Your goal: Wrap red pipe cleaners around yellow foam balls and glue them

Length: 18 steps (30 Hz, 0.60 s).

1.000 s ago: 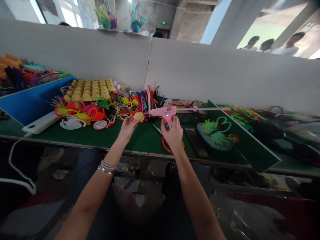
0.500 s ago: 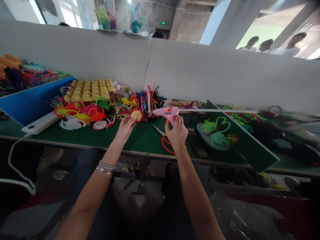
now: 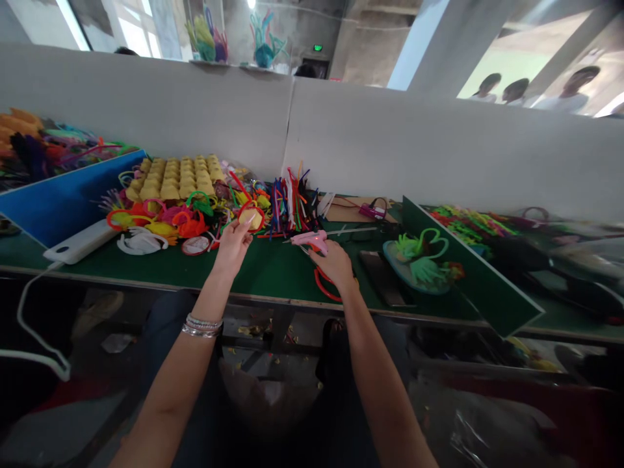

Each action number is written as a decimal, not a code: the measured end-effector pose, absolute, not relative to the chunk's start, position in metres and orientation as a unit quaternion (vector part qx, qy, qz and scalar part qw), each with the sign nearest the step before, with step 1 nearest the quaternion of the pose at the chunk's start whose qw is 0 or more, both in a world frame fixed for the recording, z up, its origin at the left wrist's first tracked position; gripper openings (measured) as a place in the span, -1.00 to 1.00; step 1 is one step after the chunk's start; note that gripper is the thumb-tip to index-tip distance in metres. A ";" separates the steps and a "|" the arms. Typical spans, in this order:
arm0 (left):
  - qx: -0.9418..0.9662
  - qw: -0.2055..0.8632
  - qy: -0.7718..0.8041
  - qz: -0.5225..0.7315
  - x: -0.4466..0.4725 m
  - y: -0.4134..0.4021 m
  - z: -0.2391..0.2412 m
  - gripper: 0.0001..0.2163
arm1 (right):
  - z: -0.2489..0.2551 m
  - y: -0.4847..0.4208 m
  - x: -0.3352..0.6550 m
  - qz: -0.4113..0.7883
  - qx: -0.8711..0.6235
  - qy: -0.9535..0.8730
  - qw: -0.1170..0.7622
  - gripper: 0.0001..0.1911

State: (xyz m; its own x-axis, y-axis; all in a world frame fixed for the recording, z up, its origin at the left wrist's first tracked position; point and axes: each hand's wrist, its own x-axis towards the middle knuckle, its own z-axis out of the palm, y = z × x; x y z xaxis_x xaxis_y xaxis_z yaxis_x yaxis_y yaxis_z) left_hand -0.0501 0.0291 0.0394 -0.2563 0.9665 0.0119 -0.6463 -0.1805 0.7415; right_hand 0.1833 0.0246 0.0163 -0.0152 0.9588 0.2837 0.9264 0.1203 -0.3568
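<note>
My left hand (image 3: 234,243) pinches a yellow round piece (image 3: 250,219) edged with a red pipe cleaner, one end of which sticks up to the left. Low over the green tabletop, my right hand (image 3: 337,262) has its fingers around a pink hot glue gun (image 3: 308,238), its nozzle pointing left. The gun's grip is mostly covered by the fingers. Beneath the right hand, red-handled scissors (image 3: 324,286) lie partly hidden. A bundle of pipe cleaners (image 3: 292,201) in several colours stands behind, between the two hands.
A yellow egg tray (image 3: 175,179) sits behind colourful fuzzy pieces (image 3: 170,221) at left. A white power strip (image 3: 80,244) lies by a blue divider (image 3: 73,188). To the right are a dark phone (image 3: 383,278), a tray of green fuzzy pieces (image 3: 422,263) and a green divider (image 3: 487,279).
My right hand has lowered the glue gun toward the tabletop and slightly left. My left hand has shifted a little left with the yellow piece, turning it slightly.
</note>
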 end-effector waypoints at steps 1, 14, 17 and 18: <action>0.261 0.563 0.321 0.715 -0.049 0.028 0.039 -0.67 | 0.015 0.024 0.180 0.033 -0.656 -0.720 0.223 -0.68; 0.446 0.479 0.366 0.662 -0.035 0.023 0.024 -0.48 | 0.017 0.017 0.178 -0.142 -0.648 -0.731 0.157 -0.49; 0.535 0.362 0.407 0.646 -0.033 0.016 0.023 -0.47 | 0.026 0.012 0.178 -0.225 -0.621 -0.715 0.230 -0.53; 0.563 0.328 0.417 0.634 -0.033 0.015 0.023 -0.47 | 0.029 0.010 0.177 -0.248 -0.601 -0.713 0.262 -0.55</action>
State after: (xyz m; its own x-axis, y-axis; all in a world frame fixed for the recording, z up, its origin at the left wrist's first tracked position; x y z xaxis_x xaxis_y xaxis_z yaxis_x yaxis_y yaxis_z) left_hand -0.0327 0.0147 0.0229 -0.1504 0.8851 0.4404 0.0532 -0.4376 0.8976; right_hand 0.1770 0.0101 0.0288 -0.1402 0.7269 0.6723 0.9872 0.1543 0.0390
